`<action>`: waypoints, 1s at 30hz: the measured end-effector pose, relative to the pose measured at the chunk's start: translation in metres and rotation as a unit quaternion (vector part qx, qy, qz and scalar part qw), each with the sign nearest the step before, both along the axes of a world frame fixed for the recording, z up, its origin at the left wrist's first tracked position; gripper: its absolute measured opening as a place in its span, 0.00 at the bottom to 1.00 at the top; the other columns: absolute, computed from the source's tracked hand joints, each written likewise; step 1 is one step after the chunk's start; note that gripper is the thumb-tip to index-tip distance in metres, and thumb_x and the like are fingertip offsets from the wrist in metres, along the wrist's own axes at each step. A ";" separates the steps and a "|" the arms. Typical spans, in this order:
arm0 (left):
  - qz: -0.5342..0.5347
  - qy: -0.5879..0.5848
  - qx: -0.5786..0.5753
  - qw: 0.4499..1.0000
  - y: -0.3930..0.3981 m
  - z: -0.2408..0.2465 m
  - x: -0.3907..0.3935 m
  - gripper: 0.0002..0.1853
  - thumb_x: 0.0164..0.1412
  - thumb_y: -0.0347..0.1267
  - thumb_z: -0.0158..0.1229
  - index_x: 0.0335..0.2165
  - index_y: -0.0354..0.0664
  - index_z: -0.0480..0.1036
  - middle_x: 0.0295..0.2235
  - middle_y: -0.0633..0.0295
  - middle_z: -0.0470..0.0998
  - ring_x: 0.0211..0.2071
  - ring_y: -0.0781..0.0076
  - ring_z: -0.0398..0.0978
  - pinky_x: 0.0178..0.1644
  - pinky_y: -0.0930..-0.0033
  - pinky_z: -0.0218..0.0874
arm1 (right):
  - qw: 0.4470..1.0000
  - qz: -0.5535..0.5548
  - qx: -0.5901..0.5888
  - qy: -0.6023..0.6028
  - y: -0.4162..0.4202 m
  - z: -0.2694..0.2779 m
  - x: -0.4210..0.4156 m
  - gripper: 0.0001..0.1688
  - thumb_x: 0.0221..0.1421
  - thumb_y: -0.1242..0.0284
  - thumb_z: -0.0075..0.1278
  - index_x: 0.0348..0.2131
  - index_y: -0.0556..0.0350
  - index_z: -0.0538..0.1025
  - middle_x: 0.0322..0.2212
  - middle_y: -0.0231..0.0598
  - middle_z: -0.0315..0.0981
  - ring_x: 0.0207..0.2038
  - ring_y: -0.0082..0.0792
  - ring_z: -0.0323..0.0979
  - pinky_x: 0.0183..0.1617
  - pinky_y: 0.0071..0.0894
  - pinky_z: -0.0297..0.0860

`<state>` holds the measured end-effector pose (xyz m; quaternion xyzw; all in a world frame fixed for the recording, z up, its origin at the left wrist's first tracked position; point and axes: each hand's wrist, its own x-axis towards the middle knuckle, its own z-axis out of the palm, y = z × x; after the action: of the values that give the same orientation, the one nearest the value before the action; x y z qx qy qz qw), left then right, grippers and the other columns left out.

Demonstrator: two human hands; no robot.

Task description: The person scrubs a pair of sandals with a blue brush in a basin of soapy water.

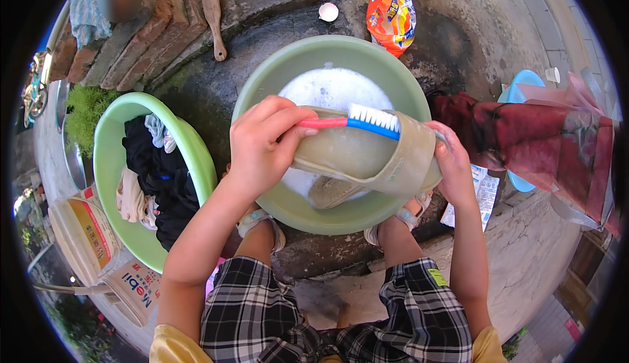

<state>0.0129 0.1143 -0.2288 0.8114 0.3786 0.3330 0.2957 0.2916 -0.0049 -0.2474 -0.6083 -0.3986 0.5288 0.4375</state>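
My left hand (268,142) grips the red handle of a scrubbing brush (351,121) with a blue head and white bristles. The brush head reaches into the opening of a beige slipper (344,149), at its broad upper strap. Around the slipper's toe end is my right hand (451,164), its thumb on the outside. Both hands are over a green plastic basin (331,220) of cloudy, sudsy water. White foam (324,85) floats at the far side. A second slipper (331,191) lies partly in the water beneath the held one.
Left of the basin stands a tilted green tub (135,102) of dark and pale clothes, with plastic buckets (88,240) nearby. An orange detergent bag (391,14), a small white cup (328,12) and a wooden paddle (213,21) lie beyond. Dark red fabric (530,127) is at the right.
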 end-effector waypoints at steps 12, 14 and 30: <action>-0.014 -0.078 -0.449 0.890 -0.004 -0.012 0.003 0.11 0.52 0.27 0.57 0.36 0.34 0.74 0.30 0.63 0.76 0.32 0.80 0.70 0.40 0.77 0.61 | 0.985 0.024 0.072 -0.152 0.011 0.015 0.000 0.27 0.61 0.55 0.33 0.42 0.61 0.70 0.42 0.39 0.68 0.47 0.30 0.64 0.53 0.27 0.57; -0.058 -0.112 -0.462 0.878 -0.018 -0.020 0.018 0.11 0.53 0.29 0.57 0.36 0.35 0.75 0.28 0.64 0.76 0.29 0.81 0.69 0.36 0.79 0.61 | 0.982 0.044 0.086 -0.163 0.019 0.019 -0.014 0.27 0.61 0.56 0.33 0.42 0.61 0.70 0.40 0.38 0.69 0.46 0.29 0.64 0.52 0.27 0.58; -0.132 -0.069 -0.554 0.819 -0.012 -0.006 0.024 0.12 0.55 0.33 0.55 0.37 0.41 0.76 0.20 0.72 0.72 0.19 0.88 0.59 0.22 0.82 0.50 | 0.978 -0.084 0.125 -0.144 0.012 0.014 -0.014 0.24 0.62 0.59 0.34 0.38 0.63 0.71 0.38 0.38 0.69 0.42 0.26 0.65 0.49 0.25 0.59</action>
<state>0.0367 0.1018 -0.2351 0.5280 0.3673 0.0800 0.7615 0.2780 0.0069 -0.2330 -0.6503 -0.4676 0.3429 0.4908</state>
